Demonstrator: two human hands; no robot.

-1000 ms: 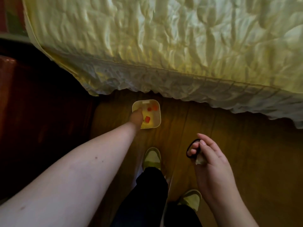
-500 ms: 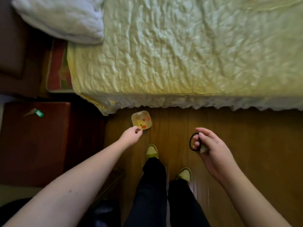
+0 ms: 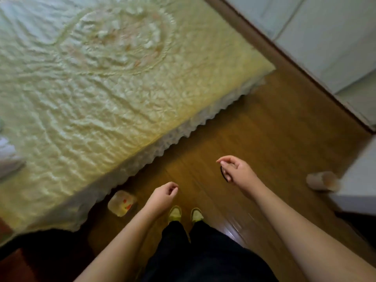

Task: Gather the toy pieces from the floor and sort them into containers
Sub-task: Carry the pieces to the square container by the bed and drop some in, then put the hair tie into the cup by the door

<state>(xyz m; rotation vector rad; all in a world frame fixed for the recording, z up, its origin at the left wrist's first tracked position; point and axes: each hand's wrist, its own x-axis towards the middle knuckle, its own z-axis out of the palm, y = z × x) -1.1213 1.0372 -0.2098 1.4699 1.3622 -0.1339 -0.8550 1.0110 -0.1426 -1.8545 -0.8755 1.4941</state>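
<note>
Toy pieces, red and orange ones [image 3: 126, 204], sit inside the small clear square container [image 3: 121, 202] on the wood floor [image 3: 254, 139], tucked against the scalloped hem of the yellow bedspread [image 3: 91, 98], likely so it stays out of my path yet within a stoop's reach. My left hand [image 3: 162, 197] hangs just right of the container, apart from it, fingers loosely curled and holding nothing. My right hand [image 3: 236, 169] is raised further right, pinching a thin black ring [image 3: 224, 176] between thumb and fingers; whether anything else is tucked in that palm I cannot tell. I judge the ring is carried because it belongs with a different lot. Both feet in yellow-green shoes [image 3: 175, 214] stand just right of the container. Well apart to the right, a translucent cup [image 3: 322, 181] lies on its side against a white cabinet [image 3: 358, 180]; possibly the next container, though motion blur hides its contents. Beyond, a dark wood sill edges pale floor.
</note>
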